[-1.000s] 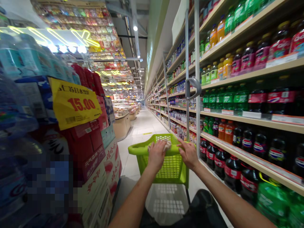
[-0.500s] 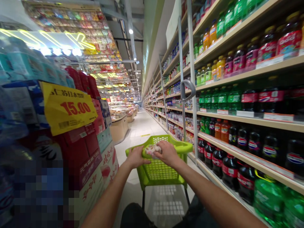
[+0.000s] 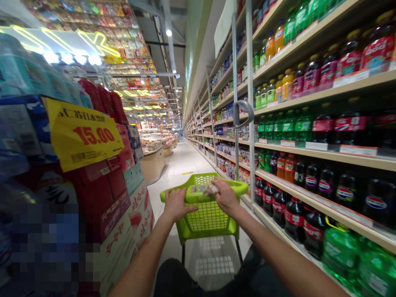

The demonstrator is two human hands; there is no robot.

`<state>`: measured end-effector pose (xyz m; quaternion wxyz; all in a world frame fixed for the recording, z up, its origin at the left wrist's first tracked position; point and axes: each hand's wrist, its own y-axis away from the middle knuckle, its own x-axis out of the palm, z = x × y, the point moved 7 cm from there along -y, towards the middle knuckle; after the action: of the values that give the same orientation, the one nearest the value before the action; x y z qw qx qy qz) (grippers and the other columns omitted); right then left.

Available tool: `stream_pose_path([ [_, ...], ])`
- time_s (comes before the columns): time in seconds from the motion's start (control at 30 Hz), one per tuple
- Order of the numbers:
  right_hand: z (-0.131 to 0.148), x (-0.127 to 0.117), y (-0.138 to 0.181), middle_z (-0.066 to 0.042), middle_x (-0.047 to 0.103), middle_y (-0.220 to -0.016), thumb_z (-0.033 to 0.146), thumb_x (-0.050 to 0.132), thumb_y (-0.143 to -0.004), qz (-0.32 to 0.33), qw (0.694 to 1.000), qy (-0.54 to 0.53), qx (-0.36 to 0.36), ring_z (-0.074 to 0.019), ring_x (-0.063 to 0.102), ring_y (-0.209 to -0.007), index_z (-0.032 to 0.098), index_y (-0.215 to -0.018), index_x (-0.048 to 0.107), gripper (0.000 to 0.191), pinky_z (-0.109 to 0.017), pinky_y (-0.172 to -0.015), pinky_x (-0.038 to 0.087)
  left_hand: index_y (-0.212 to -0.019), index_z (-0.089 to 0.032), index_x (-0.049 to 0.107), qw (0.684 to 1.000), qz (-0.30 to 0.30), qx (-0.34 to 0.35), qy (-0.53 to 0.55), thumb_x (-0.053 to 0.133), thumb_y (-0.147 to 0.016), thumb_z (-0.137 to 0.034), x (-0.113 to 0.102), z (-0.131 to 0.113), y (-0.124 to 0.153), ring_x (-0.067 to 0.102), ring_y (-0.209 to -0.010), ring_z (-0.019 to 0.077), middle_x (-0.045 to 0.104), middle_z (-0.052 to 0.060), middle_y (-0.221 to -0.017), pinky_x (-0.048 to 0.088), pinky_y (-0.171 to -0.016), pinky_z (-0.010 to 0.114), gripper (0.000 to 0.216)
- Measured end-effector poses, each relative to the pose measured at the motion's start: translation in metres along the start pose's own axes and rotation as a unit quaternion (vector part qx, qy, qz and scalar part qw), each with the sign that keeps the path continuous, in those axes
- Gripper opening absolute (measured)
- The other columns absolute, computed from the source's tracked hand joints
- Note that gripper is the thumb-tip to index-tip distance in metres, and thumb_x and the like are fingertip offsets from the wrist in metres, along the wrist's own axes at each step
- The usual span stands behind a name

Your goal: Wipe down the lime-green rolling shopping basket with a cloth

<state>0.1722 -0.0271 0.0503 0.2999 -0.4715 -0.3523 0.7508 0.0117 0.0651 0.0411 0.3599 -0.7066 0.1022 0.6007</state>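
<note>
A lime-green shopping cart basket (image 3: 208, 216) stands in front of me in a supermarket aisle. My left hand (image 3: 175, 203) is closed round the near rim of the basket at its left side. My right hand (image 3: 225, 196) rests on the same rim further right, its fingers pinched on a crumpled whitish cloth or paper (image 3: 209, 189) that lies on the rim. Both forearms reach in from the bottom of the view.
Shelves of soda bottles (image 3: 312, 181) run along the right, close to the cart. A stack of red cartons (image 3: 114, 185) with a yellow 15.00 price sign (image 3: 82, 138) stands at the left. The tiled aisle floor (image 3: 182, 163) stretches ahead. A grey upright pole (image 3: 250, 123) stands by the shelves.
The crumpled cloth passed from under my left hand to my right hand. My left hand slid left along the rim. The cart and view shifted slightly left and forward.
</note>
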Motion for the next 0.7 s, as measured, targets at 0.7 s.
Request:
stream_pose_path([
  [0.7, -0.002, -0.016, 0.021, -0.015, 0.052, -0.119, 0.035, 0.058, -0.073, -0.015, 0.994, 0.111, -0.01, -0.0273, 0.045, -0.11, 0.014, -0.111, 0.056, 0.043, -0.045, -0.095, 0.035, -0.112, -0.017, 0.053, 0.999, -0.042, -0.004, -0.015, 0.057, -0.063, -0.056, -0.003, -0.005, 0.002, 0.049, -0.103, 0.0286, 0.06, 0.009, -0.106, 0.025, -0.096, 0.045, 0.063],
])
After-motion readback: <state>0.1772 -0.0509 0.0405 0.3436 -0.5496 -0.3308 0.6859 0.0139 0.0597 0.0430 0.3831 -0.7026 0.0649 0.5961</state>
